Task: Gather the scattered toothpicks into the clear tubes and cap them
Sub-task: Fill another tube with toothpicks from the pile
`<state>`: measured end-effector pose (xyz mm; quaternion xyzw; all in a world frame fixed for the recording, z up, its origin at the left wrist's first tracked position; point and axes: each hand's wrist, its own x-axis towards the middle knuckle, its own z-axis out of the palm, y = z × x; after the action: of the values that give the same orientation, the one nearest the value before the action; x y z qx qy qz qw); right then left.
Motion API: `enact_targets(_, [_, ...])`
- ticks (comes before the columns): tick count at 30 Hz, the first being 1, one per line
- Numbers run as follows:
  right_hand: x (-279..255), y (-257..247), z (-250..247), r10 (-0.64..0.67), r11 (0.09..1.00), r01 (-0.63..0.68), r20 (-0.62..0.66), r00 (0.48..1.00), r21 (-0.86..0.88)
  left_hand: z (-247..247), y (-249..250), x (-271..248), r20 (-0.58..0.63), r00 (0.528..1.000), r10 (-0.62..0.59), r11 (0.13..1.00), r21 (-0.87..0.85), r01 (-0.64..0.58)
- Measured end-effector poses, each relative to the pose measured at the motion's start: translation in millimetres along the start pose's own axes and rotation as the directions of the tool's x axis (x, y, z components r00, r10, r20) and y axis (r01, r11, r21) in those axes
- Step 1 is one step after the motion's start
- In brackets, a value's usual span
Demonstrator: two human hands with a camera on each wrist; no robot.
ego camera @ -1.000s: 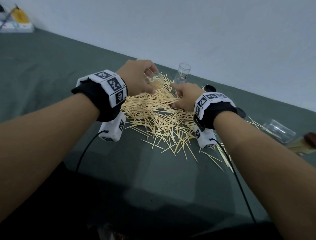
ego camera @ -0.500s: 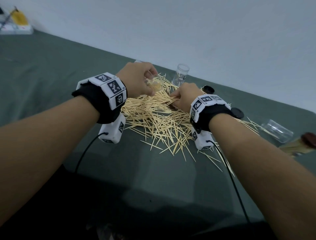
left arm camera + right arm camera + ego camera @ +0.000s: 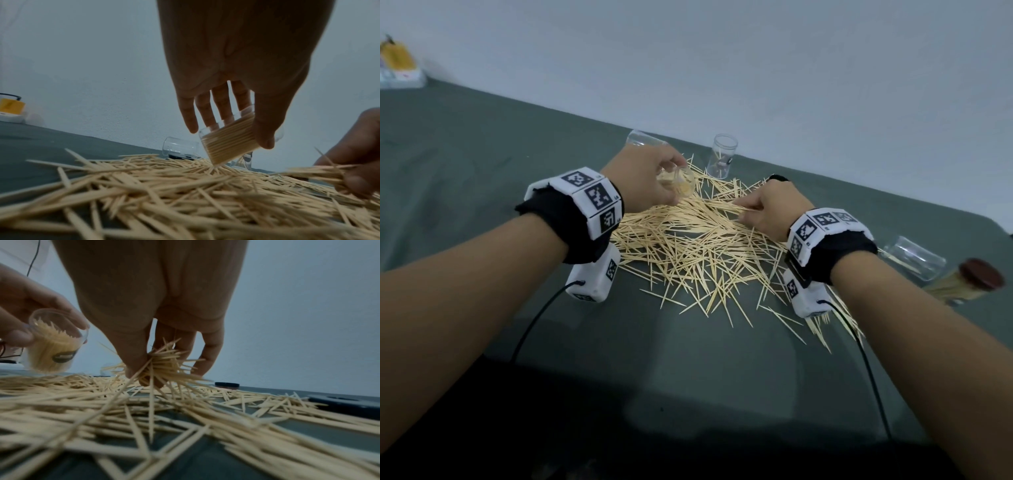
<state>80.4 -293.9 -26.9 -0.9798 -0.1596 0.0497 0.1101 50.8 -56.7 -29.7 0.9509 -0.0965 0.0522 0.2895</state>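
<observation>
A wide pile of wooden toothpicks (image 3: 695, 253) lies on the dark green table (image 3: 465, 164). My left hand (image 3: 650, 178) holds a clear tube (image 3: 228, 139) tilted above the pile's far side; the tube is mostly filled with toothpicks, and its open mouth (image 3: 54, 324) faces my right hand. My right hand (image 3: 763, 210) pinches a bundle of toothpicks (image 3: 164, 363) between thumb and fingers, lifted just off the pile. An open clear tube (image 3: 722, 156) stands upright behind the pile. Another clear tube (image 3: 645, 137) lies behind my left hand.
At the right lie an empty clear tube (image 3: 914, 257) on its side and a toothpick-filled tube with a dark red cap (image 3: 962, 282). Black caps (image 3: 227, 384) sit on the table beyond the pile. A yellow and white object (image 3: 397, 68) rests at the far left corner.
My right hand closed on a bundle of toothpicks and raised it from the pile, drawing toward the tube. My left hand kept hold of the tube, shifting little.
</observation>
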Motion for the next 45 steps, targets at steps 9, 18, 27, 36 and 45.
enact_targets(9, [-25,17,-16,-0.049,0.996,0.056,-0.093,0.994,0.07,11,17,0,0.01,0.999,0.036,0.998,0.054,-0.037])
enact_targets(18, [-38,10,-15,-0.165,0.984,0.17,-0.082,0.983,0.058,15,32,-7,0.037,0.999,0.039,0.992,0.116,-0.043])
enact_targets(27, [-34,-6,-3,-0.288,0.957,0.289,-0.098,0.953,-0.003,25,47,-17,0.076,0.995,0.065,0.996,0.056,-0.069])
enact_targets(36, [-35,-7,4,-0.323,0.946,0.324,-0.158,0.933,-0.022,24,50,-22,0.077,0.996,0.04,0.996,-0.078,-0.034])
enact_targets(45, [-39,-5,3,-0.192,0.949,0.241,-0.235,0.953,0.201,28,48,-19,0.036,0.999,0.002,0.994,-0.113,0.002])
